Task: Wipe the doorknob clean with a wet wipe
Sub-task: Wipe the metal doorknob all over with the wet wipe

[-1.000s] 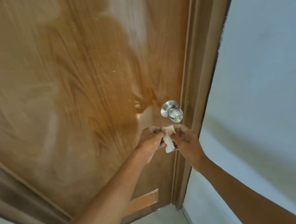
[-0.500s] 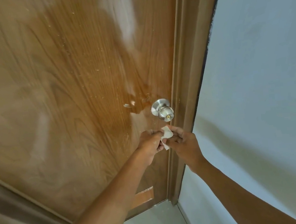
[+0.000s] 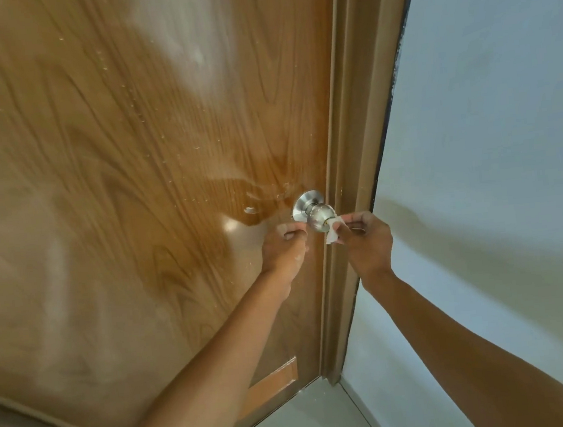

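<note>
A round silver doorknob point(image 3: 314, 212) sticks out of a brown wooden door point(image 3: 133, 193) close to its right edge. My right hand point(image 3: 365, 243) pinches a small white wet wipe point(image 3: 332, 230) and holds it against the knob's lower right side. My left hand point(image 3: 285, 247) is just left of and below the knob, its fingers curled shut with nothing visible in them; the fingertips sit close to the knob's underside.
The brown door frame point(image 3: 348, 172) runs beside the knob. A pale painted wall point(image 3: 488, 124) fills the right side. Light floor tiles point(image 3: 310, 424) show at the bottom, under the door's lower edge.
Both hands held the wipe together below the knob before. They have since separated: the right hand carried the wipe up onto the knob, and the left hand moved off to the left.
</note>
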